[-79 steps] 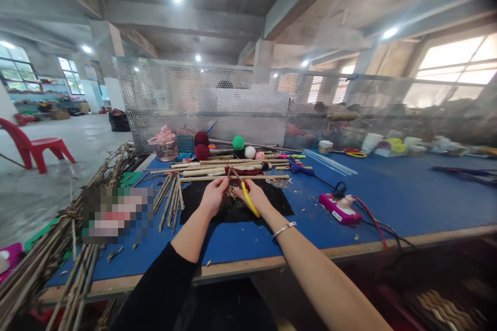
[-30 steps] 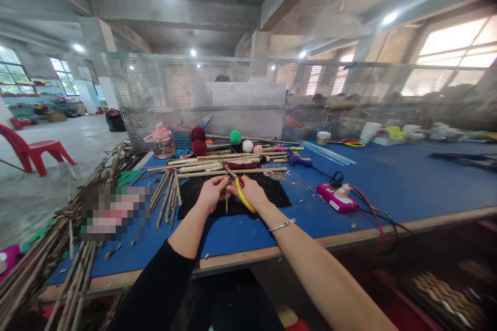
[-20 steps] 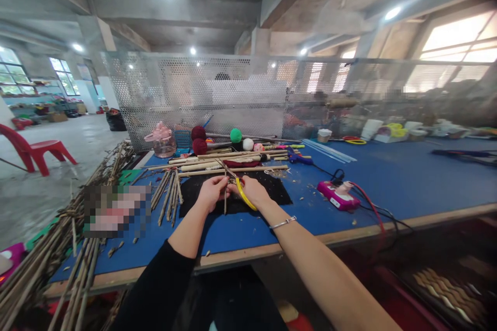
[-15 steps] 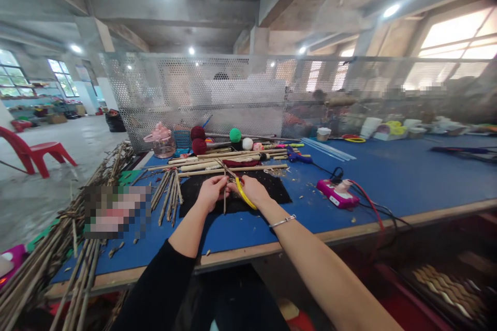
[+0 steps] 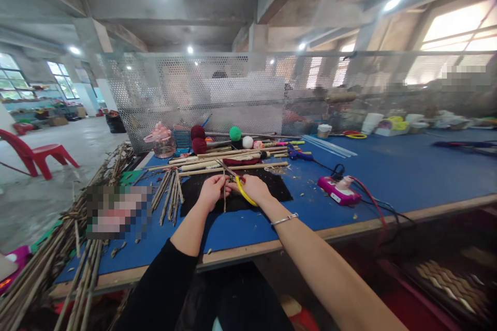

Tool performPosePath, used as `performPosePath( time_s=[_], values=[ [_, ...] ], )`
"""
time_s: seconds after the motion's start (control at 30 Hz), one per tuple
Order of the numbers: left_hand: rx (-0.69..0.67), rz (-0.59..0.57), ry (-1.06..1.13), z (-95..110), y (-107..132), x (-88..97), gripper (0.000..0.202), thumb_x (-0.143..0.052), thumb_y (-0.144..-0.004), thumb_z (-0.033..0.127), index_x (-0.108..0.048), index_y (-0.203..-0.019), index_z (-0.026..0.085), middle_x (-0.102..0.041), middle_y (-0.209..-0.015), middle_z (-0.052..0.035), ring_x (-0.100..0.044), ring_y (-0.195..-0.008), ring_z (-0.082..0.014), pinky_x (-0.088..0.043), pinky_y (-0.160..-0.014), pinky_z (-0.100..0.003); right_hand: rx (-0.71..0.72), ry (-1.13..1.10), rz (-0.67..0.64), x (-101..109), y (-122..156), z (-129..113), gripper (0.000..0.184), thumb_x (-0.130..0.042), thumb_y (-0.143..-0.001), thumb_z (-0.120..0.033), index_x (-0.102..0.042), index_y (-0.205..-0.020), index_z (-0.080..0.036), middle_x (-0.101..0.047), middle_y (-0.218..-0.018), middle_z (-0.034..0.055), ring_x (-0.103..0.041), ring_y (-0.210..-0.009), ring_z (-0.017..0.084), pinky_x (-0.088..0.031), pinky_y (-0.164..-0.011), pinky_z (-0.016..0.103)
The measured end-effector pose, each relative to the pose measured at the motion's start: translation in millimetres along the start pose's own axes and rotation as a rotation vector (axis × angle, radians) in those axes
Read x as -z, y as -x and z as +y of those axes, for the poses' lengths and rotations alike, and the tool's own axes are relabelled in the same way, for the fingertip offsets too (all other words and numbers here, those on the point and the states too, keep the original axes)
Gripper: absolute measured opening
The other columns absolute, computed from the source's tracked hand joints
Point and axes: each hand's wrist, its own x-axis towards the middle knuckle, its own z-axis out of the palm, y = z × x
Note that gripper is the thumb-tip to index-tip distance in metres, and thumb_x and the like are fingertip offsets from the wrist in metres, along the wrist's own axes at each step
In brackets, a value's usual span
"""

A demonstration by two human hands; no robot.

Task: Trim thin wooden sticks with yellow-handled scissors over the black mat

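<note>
My left hand (image 5: 213, 191) is closed on a thin brown stick (image 5: 224, 202), held roughly upright over a black cloth (image 5: 277, 189). In my right hand (image 5: 254, 190) are yellow-handled scissors (image 5: 244, 194), whose blades point up and left past the top of the stick. The fingertips of both hands meet close to the stick, and small details between them are hidden. Left of my left hand, several short cut sticks (image 5: 170, 197) lie on the blue table. Longer pale rods (image 5: 233, 169) lie behind the hands.
A large pile of twigs (image 5: 77, 212) covers the table's left side. Yarn balls (image 5: 235, 133) and a pink-topped jar (image 5: 163, 145) stand at the back. To the right lie a blue glue gun (image 5: 298, 155) and a purple power strip (image 5: 338, 190) with cords. A perforated screen (image 5: 186, 88) rises behind.
Both hands stay nearly in place, still holding the stick and the scissors. The whole view has shifted very slightly.
</note>
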Motion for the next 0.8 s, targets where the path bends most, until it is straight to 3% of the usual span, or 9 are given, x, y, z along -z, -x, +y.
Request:
performPosePath(
  time_s=[0.33, 0.6, 0.8],
  values=[
    [-0.091, -0.055, 0.022, -7.8, -7.0, 2.6, 0.030, -0.061, -0.065, 0.040, -0.055, -0.076, 0.013, -0.054, -0.061, 0.0010, -0.048, -0.046, -0.0058, -0.043, -0.045, -0.019, 0.136, -0.054, 0.074, -2.9, 3.5, -1.6, 0.058, -0.054, -0.061, -0.065, -0.052, -0.096, -0.018, -0.058, -0.094, 0.0078, -0.055, -0.088, 0.021, -0.037, -0.068, 0.026],
    [-0.100, -0.094, 0.007, -4.0, -1.9, 0.0, 0.029, -0.062, -0.063, 0.039, -0.059, -0.075, 0.014, -0.056, -0.058, 0.0005, -0.048, -0.046, -0.0071, -0.042, -0.048, -0.021, 0.126, -0.101, 0.066, -7.7, 1.4, 0.4, 0.054, -0.053, -0.065, -0.062, -0.053, -0.096, -0.018, -0.059, -0.092, 0.0066, -0.056, -0.084, 0.019, -0.037, -0.066, 0.025],
    [-0.074, -0.105, -0.031, -1.8, 1.5, -1.2, 0.031, -0.064, -0.063, 0.038, -0.064, -0.082, 0.014, -0.062, -0.066, -0.0029, -0.052, -0.051, -0.0086, -0.043, -0.050, -0.021, 0.117, -0.086, 0.080, -4.8, 2.7, -2.2, 0.054, -0.056, -0.062, -0.061, -0.053, -0.097, -0.020, -0.059, -0.095, 0.0061, -0.055, -0.088, 0.021, -0.037, -0.070, 0.027]
  ],
)
